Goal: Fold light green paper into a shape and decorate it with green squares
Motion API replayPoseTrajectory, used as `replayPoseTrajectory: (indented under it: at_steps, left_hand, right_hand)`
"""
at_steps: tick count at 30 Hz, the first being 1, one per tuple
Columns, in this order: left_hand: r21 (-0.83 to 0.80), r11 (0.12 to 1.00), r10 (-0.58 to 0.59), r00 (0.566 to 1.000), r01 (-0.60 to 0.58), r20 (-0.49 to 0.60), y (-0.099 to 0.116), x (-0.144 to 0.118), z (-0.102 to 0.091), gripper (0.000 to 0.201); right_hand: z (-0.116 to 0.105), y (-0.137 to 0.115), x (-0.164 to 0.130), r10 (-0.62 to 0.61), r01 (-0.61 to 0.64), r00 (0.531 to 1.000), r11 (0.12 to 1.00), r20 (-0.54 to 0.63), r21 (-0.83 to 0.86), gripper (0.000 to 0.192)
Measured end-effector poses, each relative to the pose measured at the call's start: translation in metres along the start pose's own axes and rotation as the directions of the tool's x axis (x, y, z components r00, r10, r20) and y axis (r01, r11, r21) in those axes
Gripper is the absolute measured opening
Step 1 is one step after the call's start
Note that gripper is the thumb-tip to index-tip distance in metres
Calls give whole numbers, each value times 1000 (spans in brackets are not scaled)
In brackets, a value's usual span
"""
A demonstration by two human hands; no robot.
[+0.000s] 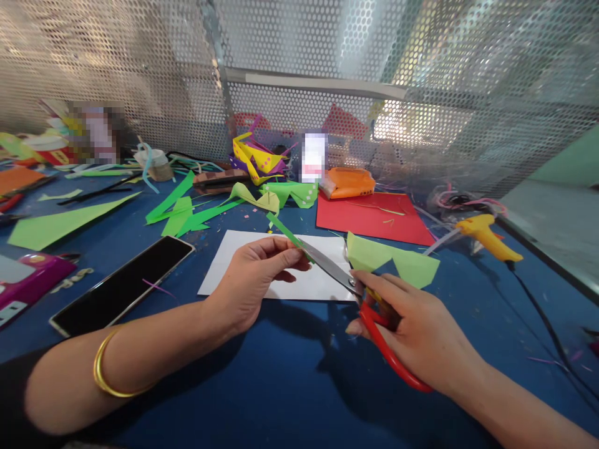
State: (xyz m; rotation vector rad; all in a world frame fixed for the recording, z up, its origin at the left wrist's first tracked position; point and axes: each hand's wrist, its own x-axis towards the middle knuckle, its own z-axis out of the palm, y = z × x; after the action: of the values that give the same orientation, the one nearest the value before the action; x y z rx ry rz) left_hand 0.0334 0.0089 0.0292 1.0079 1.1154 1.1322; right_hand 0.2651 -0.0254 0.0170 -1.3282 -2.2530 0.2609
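My left hand (262, 274) pinches a narrow green paper strip (284, 229) between thumb and fingers, above a white sheet (224, 262). My right hand (412, 318) grips red-handled scissors (390, 355) with fingers through the loops. Their blades (327, 260) point left and reach the strip beside my left fingertips. Whether the blades are parted is hard to see. Just past the scissors lies a light green folded paper piece (402, 262), its edge near the white sheet.
Around the blue table (281, 386) lie a black phone (126, 280), green paper scraps (178, 212), a red sheet (374, 215), an orange tool (349, 183) and a yellow glue gun (489, 234) with a cord. A perforated metal screen (299, 43) stands behind.
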Motion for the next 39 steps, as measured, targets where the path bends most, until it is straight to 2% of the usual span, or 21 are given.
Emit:
replayPoseTrajectory:
  at_steps: [20,28,39]
  left_hand:
    - [-28,999,-34,995,37,90,-5,-1,2,9]
    - [-25,999,-41,991,45,128,-7,-1,1,9]
    - [-48,997,-54,988,61,146,-4,1,-1,12]
  right_hand:
    - [6,3,-3,-62,61,998,997,10,39,60]
    - [7,0,-2,-13,12,1000,998,17,62,51]
    - [7,4,-2,-87,86,996,996,-27,-15,60]
